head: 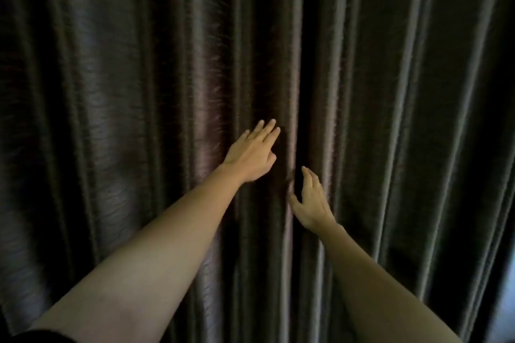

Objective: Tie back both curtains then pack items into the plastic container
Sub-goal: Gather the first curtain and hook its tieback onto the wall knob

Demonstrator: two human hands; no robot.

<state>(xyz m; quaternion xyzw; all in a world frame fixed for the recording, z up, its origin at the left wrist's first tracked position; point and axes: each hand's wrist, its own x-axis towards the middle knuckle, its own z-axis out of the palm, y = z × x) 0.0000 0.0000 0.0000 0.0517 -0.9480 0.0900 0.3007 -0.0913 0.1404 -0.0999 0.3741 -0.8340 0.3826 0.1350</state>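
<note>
Two dark brown pleated curtains fill the head view and hang shut, the left curtain [139,92] meeting the right curtain [404,92] at a dark seam near the middle. My left hand [252,152] is stretched out flat with fingers apart, at or close to the left curtain just beside the seam. My right hand [310,200] is lower, fingers open, its fingertips at the seam's edge fold. Neither hand holds anything. No tie-back or plastic container is in sight.
A sliver of pale daylight [508,301] shows past the right curtain's edge at the lower right. Nothing else is visible besides the fabric.
</note>
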